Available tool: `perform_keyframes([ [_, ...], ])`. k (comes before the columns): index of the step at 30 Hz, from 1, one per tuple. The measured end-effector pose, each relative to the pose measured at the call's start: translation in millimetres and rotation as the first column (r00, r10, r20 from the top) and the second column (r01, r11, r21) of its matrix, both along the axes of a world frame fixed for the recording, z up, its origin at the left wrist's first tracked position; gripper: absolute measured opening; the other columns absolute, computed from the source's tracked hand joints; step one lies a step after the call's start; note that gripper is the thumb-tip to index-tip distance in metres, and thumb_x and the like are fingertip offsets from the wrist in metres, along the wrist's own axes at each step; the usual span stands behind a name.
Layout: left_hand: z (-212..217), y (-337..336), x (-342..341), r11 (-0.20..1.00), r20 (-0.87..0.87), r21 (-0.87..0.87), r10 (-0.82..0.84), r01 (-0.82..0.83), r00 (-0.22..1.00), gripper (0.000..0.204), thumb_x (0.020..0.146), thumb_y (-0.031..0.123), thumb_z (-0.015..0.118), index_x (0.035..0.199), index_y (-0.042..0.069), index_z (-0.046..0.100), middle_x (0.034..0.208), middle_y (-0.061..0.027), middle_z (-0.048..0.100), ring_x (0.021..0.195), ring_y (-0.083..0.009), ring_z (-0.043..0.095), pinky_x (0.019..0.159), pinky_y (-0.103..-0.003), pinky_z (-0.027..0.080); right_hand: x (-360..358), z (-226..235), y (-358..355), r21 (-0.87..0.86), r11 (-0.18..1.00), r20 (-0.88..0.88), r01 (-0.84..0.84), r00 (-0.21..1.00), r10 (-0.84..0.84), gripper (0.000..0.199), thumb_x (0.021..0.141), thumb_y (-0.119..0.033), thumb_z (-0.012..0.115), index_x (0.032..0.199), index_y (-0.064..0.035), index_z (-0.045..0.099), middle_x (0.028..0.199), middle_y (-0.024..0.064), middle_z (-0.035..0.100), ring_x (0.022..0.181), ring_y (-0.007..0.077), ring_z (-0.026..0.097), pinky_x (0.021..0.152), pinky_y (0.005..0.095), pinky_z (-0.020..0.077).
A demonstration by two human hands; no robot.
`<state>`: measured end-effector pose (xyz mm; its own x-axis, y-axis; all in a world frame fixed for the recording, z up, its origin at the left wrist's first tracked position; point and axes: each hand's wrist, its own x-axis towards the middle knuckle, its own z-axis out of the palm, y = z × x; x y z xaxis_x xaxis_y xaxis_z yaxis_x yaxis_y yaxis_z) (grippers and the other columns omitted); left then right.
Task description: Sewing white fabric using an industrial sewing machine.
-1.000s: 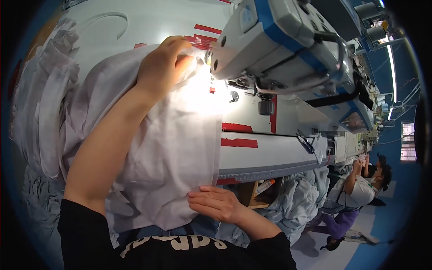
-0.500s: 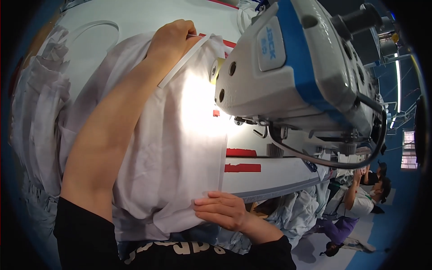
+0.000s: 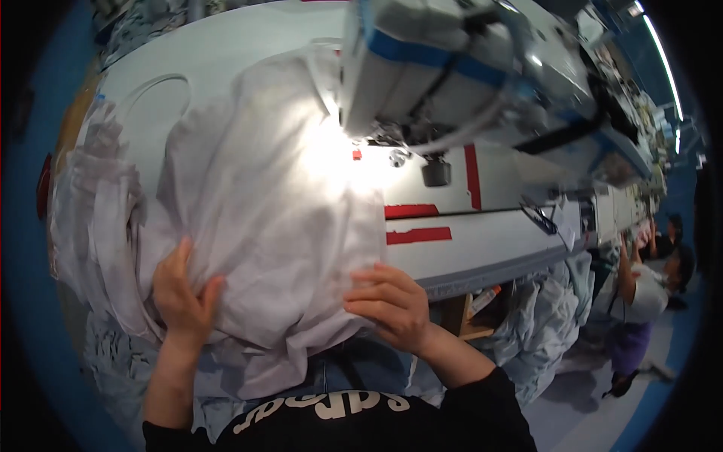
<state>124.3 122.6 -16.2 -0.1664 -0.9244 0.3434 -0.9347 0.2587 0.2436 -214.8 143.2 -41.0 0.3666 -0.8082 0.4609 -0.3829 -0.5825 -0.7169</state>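
Observation:
A large piece of pale white fabric [image 3: 263, 203] lies in loose folds over the table, its upper part under the bright lamp of a white and blue sewing machine [image 3: 429, 68]. My left hand [image 3: 183, 295] rests on the fabric's left side near me, thumb and fingers spread apart. At the lower right edge of the fabric lies my right hand [image 3: 389, 307], its fingers stretched out over the cloth. The right thumb is hidden. A narrow white strip [image 3: 320, 83] runs along the fabric's upper edge toward the needle area, which glare washes out.
A heap of gathered white cloth [image 3: 98, 203] sits at the left table edge. Red tape marks [image 3: 418, 235] line the table. Blue-grey garments [image 3: 527, 324] hang in a pile below the table at right. Co-workers [image 3: 648, 286] are at the far right.
My left hand has come back from the strip at the fabric's top edge to its near left side. My right hand stays at the lower right edge. The view has shifted.

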Motion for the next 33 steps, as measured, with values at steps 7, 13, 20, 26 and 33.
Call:
perform_keyframes([
  [7,-24,-131,17,0.990,-0.012,-0.121,0.071,-0.072,0.997,0.030,0.093,0.034,0.063,0.102,0.004,0.061,0.085,-0.0233,0.065,0.078,-0.0455,0.062,0.065,-0.050,0.048,100,8,59,0.657,0.526,0.598,-0.541,0.798,0.074,0.081,0.088,-0.047,0.070,0.148,-0.0032,0.037,0.161,0.0192,0.018,0.150,0.0316,0.017,0.121,0.0455,0.0147],
  [13,-8,-143,12,0.988,-0.020,-0.122,-0.100,0.097,0.995,0.031,0.094,0.037,0.062,0.095,0.006,0.059,0.081,-0.0216,0.066,0.073,-0.0440,0.063,0.062,-0.049,0.048,93,55,43,0.812,0.436,0.376,-0.389,0.919,0.121,0.047,0.094,-0.034,0.061,0.127,-0.0019,0.055,0.128,0.0143,0.049,0.112,0.0246,0.046,0.096,0.0366,0.0370],
  [20,8,-122,52,1.000,0.186,-0.023,0.006,-0.001,0.983,0.026,0.094,0.031,0.062,0.110,0.010,0.059,0.088,-0.0182,0.068,0.078,-0.0382,0.066,0.064,-0.047,0.051,45,-14,144,0.813,0.419,0.318,-0.404,0.912,0.261,0.020,0.092,-0.019,0.070,0.095,0.0007,0.072,0.091,0.0139,0.072,0.079,0.0227,0.070,0.074,0.0330,0.0520],
  [26,41,-10,-66,0.752,0.154,-0.380,-0.523,0.539,0.838,0.029,0.083,0.006,0.063,0.112,0.003,0.066,0.104,-0.0123,0.068,0.096,-0.0301,0.067,0.082,-0.040,0.052,63,-73,209,0.736,0.596,0.343,-0.322,0.936,0.081,0.020,0.091,-0.023,0.071,0.098,-0.0039,0.072,0.079,0.0151,0.070,0.070,0.0281,0.070,0.062,0.0343,0.0515],
  [33,5,123,-123,0.851,-0.103,0.241,-0.456,0.467,0.884,0.044,0.074,0.046,0.076,0.083,0.005,0.065,0.075,-0.0065,0.062,0.069,-0.0230,0.063,0.061,-0.033,0.049,64,-68,204,0.567,0.809,0.064,-0.154,0.988,0.143,0.020,0.088,-0.020,0.068,0.087,-0.0003,0.070,0.070,0.0172,0.065,0.060,0.0349,0.064,0.056,0.0413,0.0510],
])
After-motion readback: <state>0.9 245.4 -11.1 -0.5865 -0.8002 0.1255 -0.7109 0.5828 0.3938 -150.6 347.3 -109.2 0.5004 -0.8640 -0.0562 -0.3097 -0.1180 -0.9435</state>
